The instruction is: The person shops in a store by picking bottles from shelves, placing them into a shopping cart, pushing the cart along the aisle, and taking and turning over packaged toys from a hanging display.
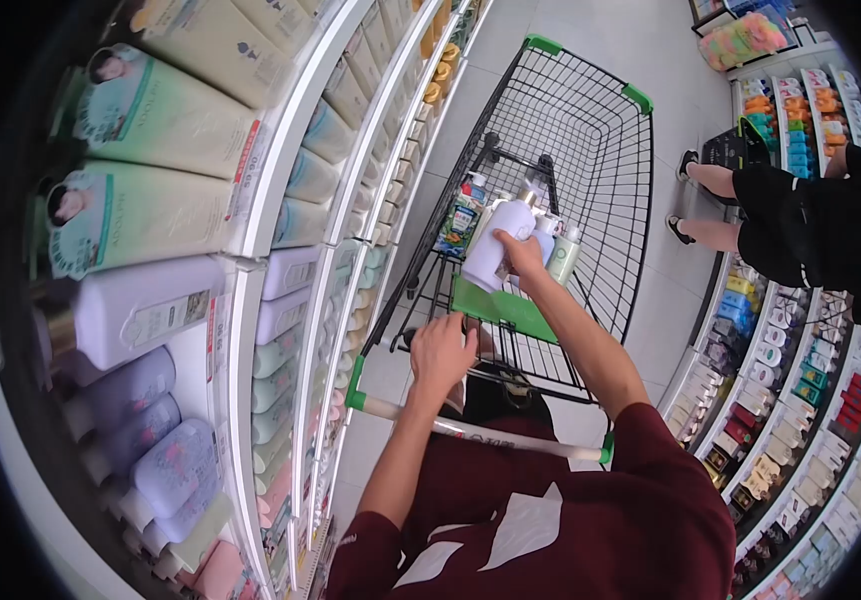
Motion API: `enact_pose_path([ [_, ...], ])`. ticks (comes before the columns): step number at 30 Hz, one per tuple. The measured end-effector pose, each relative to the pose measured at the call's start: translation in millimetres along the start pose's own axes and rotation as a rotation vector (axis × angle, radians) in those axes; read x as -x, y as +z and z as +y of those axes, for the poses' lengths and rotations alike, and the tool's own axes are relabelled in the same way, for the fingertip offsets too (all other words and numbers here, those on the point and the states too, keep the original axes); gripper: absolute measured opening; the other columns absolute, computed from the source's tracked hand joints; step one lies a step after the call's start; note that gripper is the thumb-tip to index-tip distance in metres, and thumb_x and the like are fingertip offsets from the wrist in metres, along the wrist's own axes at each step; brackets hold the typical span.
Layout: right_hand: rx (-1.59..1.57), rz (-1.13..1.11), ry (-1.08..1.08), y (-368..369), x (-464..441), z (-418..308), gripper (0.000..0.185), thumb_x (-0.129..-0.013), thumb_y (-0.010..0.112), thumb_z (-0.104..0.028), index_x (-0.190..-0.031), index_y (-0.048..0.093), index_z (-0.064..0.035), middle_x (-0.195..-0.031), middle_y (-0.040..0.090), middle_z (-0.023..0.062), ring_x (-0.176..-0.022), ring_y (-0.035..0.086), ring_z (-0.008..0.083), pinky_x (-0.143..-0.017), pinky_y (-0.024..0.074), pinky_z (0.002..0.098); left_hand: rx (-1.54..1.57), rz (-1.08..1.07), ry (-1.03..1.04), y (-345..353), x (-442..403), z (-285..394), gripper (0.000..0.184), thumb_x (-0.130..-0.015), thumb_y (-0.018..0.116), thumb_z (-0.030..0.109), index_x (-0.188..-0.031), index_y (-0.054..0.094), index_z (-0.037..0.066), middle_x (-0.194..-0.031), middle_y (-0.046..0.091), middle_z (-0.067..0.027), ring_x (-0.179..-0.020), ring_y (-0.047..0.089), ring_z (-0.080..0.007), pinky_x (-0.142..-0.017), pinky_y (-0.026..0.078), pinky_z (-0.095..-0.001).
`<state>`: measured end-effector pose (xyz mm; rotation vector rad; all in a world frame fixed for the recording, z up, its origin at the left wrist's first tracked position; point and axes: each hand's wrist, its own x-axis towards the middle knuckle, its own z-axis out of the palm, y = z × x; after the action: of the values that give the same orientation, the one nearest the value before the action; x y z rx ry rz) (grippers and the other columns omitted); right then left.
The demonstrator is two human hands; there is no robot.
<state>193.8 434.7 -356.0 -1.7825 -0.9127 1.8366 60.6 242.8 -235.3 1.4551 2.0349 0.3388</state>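
My right hand (522, 258) is closed around a lavender pump bottle (486, 262), tilted over the front part of the shopping cart (590, 150). Close beside it in the cart are a dark green printed pump bottle (461, 222), a pale green bottle (563, 260) and another lavender bottle (542, 241), partly covered by my hand. My left hand (442, 352) hovers above the near end of the cart, just beyond the handle bar (470, 430). Its fingers are loosely bent and slightly apart, with nothing visible in them; the palm is hidden.
Shelves of lotion tubes (165, 215) and lavender bottles (150, 305) rise close on my left. To the right, a person in black (790, 215) stands beside a dark basket (735, 150), in front of more stocked shelves (780, 350).
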Motion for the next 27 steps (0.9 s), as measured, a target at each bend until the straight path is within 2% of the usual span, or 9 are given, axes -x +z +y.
enact_pose_path([
  [1,0.053,0.033,0.064,5,-19,6,0.068,-0.076,0.081,-0.033,-0.122,0.051,0.0075,-0.109,0.066,0.0189,-0.090,0.069,0.0267,-0.076,0.0573,0.0379,0.055,0.108,0.096,1,-1,2,0.030,-0.086,0.064,0.021,-0.111,0.064,0.005,-0.102,0.069,-0.0134,-0.092,0.066,-0.0360,-0.083,0.050,-0.0480],
  [3,0.108,0.070,0.150,12,-53,34,0.073,-0.073,0.083,-0.036,-0.121,0.050,0.0091,-0.111,0.065,0.0213,-0.092,0.069,0.0280,-0.077,0.0575,0.0382,0.066,0.129,-0.004,3,0,5,0.027,-0.085,0.064,0.019,-0.108,0.065,0.005,-0.101,0.069,-0.0128,-0.088,0.067,-0.0350,-0.080,0.051,-0.0468],
  [5,0.387,0.254,0.017,24,-94,59,0.079,-0.071,0.083,-0.041,-0.120,0.052,0.0137,-0.109,0.067,0.0224,-0.093,0.070,0.0303,-0.076,0.0575,0.0395,0.049,0.125,-0.004,1,-2,6,0.025,-0.084,0.063,0.018,-0.105,0.065,0.005,-0.099,0.069,-0.0120,-0.087,0.067,-0.0345,-0.079,0.051,-0.0461],
  [10,0.759,0.245,-0.045,38,-122,63,0.096,-0.066,0.080,-0.053,-0.124,0.047,0.0151,-0.113,0.066,0.0287,-0.104,0.068,0.0383,-0.089,0.0546,0.0430,0.043,0.107,0.002,1,-3,6,0.020,-0.082,0.063,0.015,-0.100,0.065,0.006,-0.094,0.069,-0.0097,-0.084,0.067,-0.0328,-0.077,0.052,-0.0442],
  [14,0.769,0.211,-0.008,40,-130,65,0.093,-0.065,0.083,-0.049,-0.125,0.047,0.0122,-0.119,0.065,0.0258,-0.111,0.065,0.0373,-0.093,0.0532,0.0428,0.066,0.112,-0.002,-1,-5,6,0.018,-0.081,0.063,0.012,-0.098,0.065,0.007,-0.091,0.069,-0.0085,-0.083,0.067,-0.0320,-0.075,0.052,-0.0432],
  [17,0.871,0.169,0.028,40,-134,67,0.093,-0.066,0.081,-0.053,-0.125,0.050,0.0120,-0.121,0.064,0.0248,-0.111,0.065,0.0359,-0.092,0.0536,0.0419,0.091,0.108,-0.001,0,-4,6,0.018,-0.080,0.063,0.012,-0.098,0.065,0.007,-0.091,0.069,-0.0085,-0.082,0.067,-0.0321,-0.074,0.052,-0.0430],
  [19,1.021,0.062,0.071,41,-137,66,0.089,-0.068,0.079,-0.059,-0.119,0.059,0.0106,-0.119,0.065,0.0241,-0.110,0.066,0.0344,-0.091,0.0541,0.0409,0.097,0.113,0.003,-1,-5,7,0.019,-0.080,0.062,0.011,-0.098,0.065,0.007,-0.091,0.069,-0.0085,-0.082,0.067,-0.0322,-0.074,0.052,-0.0430],
  [22,0.918,0.106,0.167,39,-148,85,0.083,-0.069,0.077,-0.063,-0.110,0.068,0.0077,-0.115,0.068,0.0216,-0.106,0.068,0.0330,-0.088,0.0547,0.0400,0.093,0.105,-0.005,-2,-4,7,0.020,-0.078,0.063,0.013,-0.097,0.065,0.006,-0.092,0.068,-0.0086,-0.083,0.067,-0.0292,-0.074,0.051,-0.0412],
  [27,0.927,-0.004,0.197,30,-126,56,0.075,-0.074,0.072,-0.065,-0.105,0.071,0.0037,-0.109,0.071,0.0189,-0.100,0.070,0.0316,-0.086,0.0547,0.0400,0.134,0.125,0.010,0,-3,7,0.020,-0.078,0.062,0.012,-0.097,0.065,0.008,-0.089,0.067,-0.0084,-0.080,0.066,-0.0324,-0.073,0.052,-0.0432],
])
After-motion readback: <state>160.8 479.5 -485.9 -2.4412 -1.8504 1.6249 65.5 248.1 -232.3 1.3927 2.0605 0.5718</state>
